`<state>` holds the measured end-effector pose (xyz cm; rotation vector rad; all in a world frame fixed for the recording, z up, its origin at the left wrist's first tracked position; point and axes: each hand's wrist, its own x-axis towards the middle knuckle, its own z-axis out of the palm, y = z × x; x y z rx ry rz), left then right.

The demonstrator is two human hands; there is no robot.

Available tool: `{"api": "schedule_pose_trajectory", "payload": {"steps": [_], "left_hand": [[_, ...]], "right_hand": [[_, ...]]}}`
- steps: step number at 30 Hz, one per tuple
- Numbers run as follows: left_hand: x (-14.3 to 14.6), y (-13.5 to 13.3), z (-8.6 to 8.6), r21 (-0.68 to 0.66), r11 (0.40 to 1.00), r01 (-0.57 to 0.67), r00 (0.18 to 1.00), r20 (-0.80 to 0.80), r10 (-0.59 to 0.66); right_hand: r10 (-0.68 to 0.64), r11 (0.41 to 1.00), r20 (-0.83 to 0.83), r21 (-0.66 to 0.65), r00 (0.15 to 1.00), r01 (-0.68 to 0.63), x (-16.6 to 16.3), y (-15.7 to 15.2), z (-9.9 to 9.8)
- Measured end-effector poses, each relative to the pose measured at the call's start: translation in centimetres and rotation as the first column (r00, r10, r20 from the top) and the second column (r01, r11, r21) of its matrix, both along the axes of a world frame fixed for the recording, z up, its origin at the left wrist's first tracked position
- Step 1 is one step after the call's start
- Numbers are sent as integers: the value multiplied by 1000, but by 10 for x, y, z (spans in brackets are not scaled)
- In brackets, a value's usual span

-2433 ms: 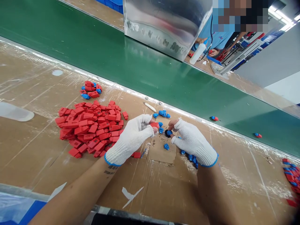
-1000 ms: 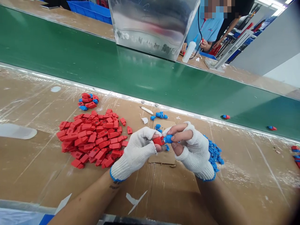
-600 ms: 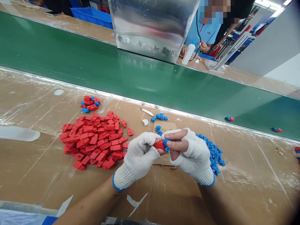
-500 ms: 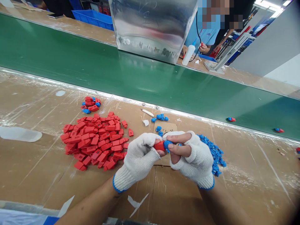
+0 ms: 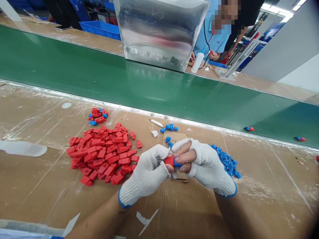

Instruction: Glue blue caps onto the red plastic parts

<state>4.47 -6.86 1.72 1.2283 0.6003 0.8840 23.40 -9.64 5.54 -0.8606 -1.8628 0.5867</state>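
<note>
My left hand, in a white knitted glove with bare fingertips, pinches a small red plastic block. From the other side my right hand, gloved alike, grips a small blue plastic piece against the block's right end. The two parts touch; fingers hide much of both. A large heap of red blocks lies to the left of my hands. Beyond my right hand spreads a pile of blue pieces. Several more blue pieces lie by a cardboard square just behind my hands.
A green conveyor belt crosses behind the table, carrying red-and-blue pieces at right. A small mixed pile sits behind the red heap. Beyond the belt stand a metal box, a white bottle and a person.
The blue piece now sits closer against the red block, and my right fingers have curled further around it. The pieces on the belt have shifted slightly right in view; the camera has tilted a little.
</note>
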Motion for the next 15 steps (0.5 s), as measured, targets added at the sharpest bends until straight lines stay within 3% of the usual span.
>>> {"api": "schedule_pose_trajectory", "payload": {"steps": [5,8,9,11,13,15], "left_hand": [[11,-10,-11,-7,997,77,997,-7,-77],[7,-1,-11,-7,995,104,990,-90,-104],[1,8,-9,15,999,51,989,-137,-49],[-20,30,-6,149,976,-157,942,-276,194],[-46,55,-3,414,861,-296,764,-438,474],[-68,73,-1,633,757,-163,563,-570,598]], "right_hand": [[-61,994,-22,-90,998,59,-18,-4,-13],[-150,982,-317,-160,937,103,-15,-8,-9],[-194,975,-424,-182,885,126,-7,-11,-3],[-284,958,-561,-199,777,207,20,-15,12],[-385,916,-558,-134,735,378,59,-14,25],[-472,872,-458,-117,753,476,102,-1,30]]}}
